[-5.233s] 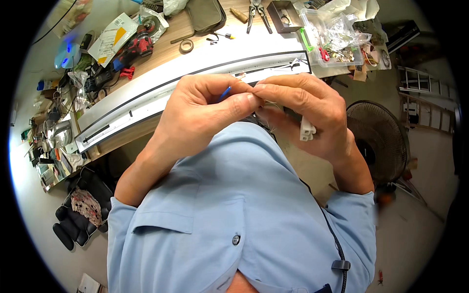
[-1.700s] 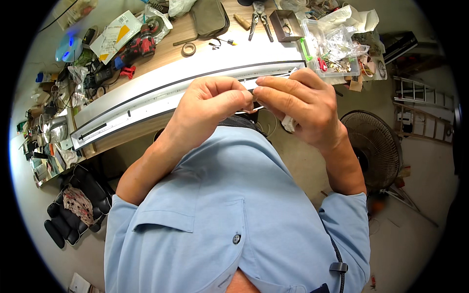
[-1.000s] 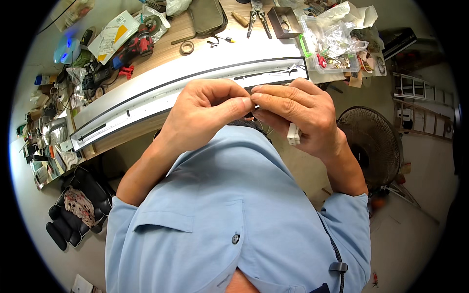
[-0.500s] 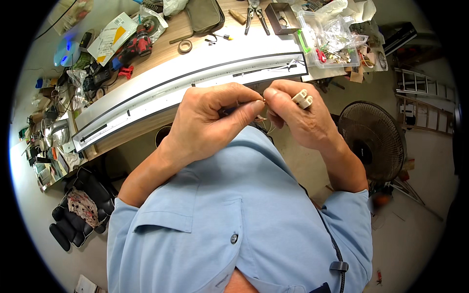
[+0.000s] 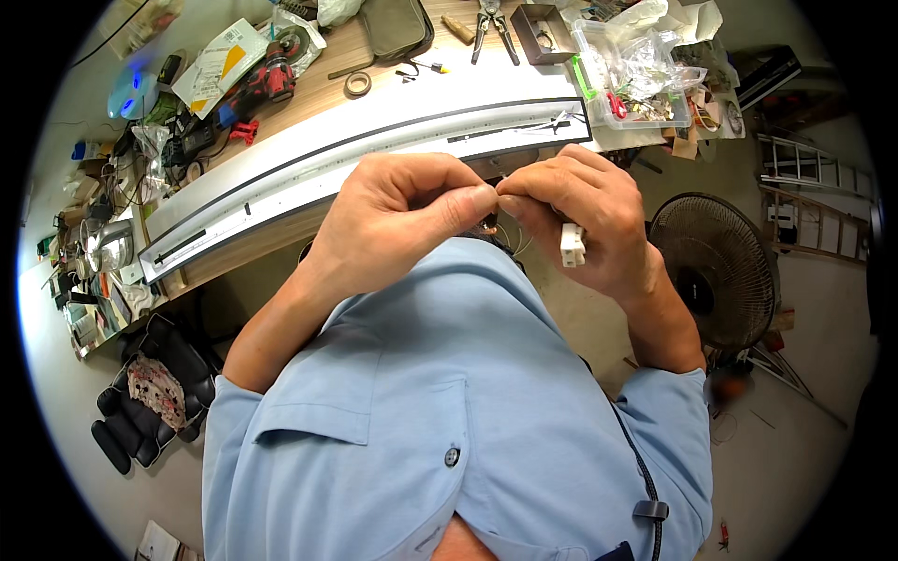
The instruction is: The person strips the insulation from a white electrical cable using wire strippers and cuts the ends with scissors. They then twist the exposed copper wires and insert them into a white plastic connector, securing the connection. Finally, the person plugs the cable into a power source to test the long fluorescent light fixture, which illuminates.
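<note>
Both hands meet in front of my chest, fingertips nearly touching. My left hand is closed in a pinch, thumb against forefinger; what lies between them is too small to make out. My right hand is pinched as well, right beside the left fingertips. Tucked in its curled fingers, a small white plastic connector sticks out below. A few thin wires hang behind and below the fingertips, partly hidden by the hands. Beyond the hands, a long white light fixture with a black rim lies along the bench edge.
On the wooden bench lie a roll of tape, pliers, a red cordless power tool and a clear plastic box of small parts. A standing fan is to my right, a black chair at left.
My right hand has turned, so the white connector now points downward and sits lower. The left hand has shifted slightly left, its fingers still pinched.
</note>
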The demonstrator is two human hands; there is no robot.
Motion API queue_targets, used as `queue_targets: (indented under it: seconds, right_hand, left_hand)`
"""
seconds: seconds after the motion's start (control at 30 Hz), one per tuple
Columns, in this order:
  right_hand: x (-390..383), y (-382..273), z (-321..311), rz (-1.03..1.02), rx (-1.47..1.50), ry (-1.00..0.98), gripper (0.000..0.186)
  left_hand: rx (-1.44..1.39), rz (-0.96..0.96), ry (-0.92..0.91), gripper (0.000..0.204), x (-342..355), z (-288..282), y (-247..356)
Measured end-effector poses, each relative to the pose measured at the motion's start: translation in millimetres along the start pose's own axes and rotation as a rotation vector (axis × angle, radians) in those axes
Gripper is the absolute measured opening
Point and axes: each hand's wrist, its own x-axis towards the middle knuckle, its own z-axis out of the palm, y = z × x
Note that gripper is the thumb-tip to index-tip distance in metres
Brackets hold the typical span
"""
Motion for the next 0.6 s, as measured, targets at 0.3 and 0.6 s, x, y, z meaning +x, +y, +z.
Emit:
queue_targets:
  seconds: [0.3, 0.6]
  right_hand:
    - [-10.6, -6.2, -3.3, 0.751, 0.672, -0.007, 0.024]
    - [-8.6, 5.2, 2.8, -0.109, -0.021, 0.107, 0.024]
  left_hand:
    - [0.147, 0.004, 0.008, 0.024, -4.1, 12.9, -5.4]
    - [0.018, 0.037, 0.004, 0.024, -5.5, 12.4, -4.4]
